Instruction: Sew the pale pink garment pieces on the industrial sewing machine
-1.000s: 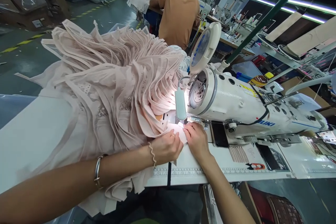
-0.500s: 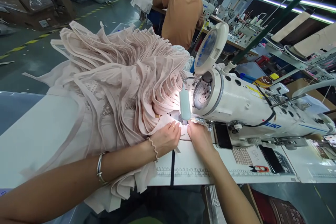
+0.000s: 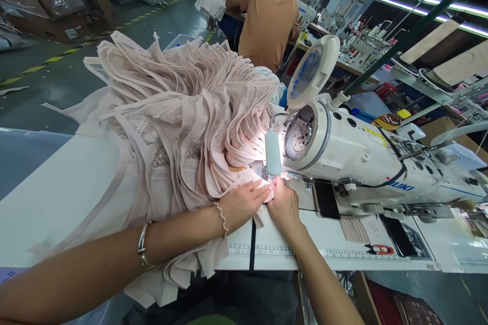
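Two hands press a pink fabric piece (image 3: 254,179) flat on the sewing table (image 3: 61,198), directly below the lit head of the sewing machine (image 3: 343,147). Left hand (image 3: 242,203): fingers extended, palm down on the fabric. Right hand (image 3: 284,205): fingertips at the fabric edge beside the needle area, apparently pinching it; glare obscures the contact. Stacked pink fabric (image 3: 171,111) lies just behind the left hand.

Readable marks on the sewing machine
Blue letters "UKI" stand on the arm of the white sewing machine (image 3: 366,157); the ruler strip's numbers below it are too small to read.
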Action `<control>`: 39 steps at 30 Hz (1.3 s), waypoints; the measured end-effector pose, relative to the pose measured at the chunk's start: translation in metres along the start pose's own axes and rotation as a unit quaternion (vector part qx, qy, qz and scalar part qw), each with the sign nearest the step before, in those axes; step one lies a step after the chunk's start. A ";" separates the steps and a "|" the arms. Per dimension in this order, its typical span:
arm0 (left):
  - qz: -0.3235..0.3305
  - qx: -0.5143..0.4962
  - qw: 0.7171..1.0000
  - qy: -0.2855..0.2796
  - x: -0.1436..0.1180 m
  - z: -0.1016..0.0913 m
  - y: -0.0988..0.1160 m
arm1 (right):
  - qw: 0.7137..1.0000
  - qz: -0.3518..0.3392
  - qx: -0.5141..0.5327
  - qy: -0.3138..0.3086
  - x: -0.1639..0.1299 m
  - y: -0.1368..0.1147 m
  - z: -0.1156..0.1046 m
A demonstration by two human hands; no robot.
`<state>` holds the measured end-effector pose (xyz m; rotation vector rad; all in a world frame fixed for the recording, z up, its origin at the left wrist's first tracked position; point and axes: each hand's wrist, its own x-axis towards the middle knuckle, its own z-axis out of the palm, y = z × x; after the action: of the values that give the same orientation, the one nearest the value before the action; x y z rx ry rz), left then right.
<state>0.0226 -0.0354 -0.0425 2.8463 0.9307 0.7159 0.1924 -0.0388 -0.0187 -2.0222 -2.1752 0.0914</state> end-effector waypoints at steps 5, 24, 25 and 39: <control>0.019 0.099 0.995 -0.006 0.002 0.004 0.005 | 1.000 0.003 0.009 -0.012 -0.001 0.000 -0.001; 0.007 0.058 0.998 -0.013 0.014 -0.006 0.001 | 0.959 -0.247 0.071 0.118 -0.014 0.027 0.005; -0.010 0.053 0.999 -0.002 0.014 -0.008 -0.001 | 0.959 -0.248 0.052 0.128 -0.013 0.024 0.006; 0.074 0.141 0.987 0.017 0.020 0.007 -0.003 | 0.953 -0.262 -0.095 0.119 0.000 0.034 0.005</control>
<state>0.0380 -0.0209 -0.0410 3.1887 0.8980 0.6999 0.2245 -0.0359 -0.0293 -1.3710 -2.5417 -0.4211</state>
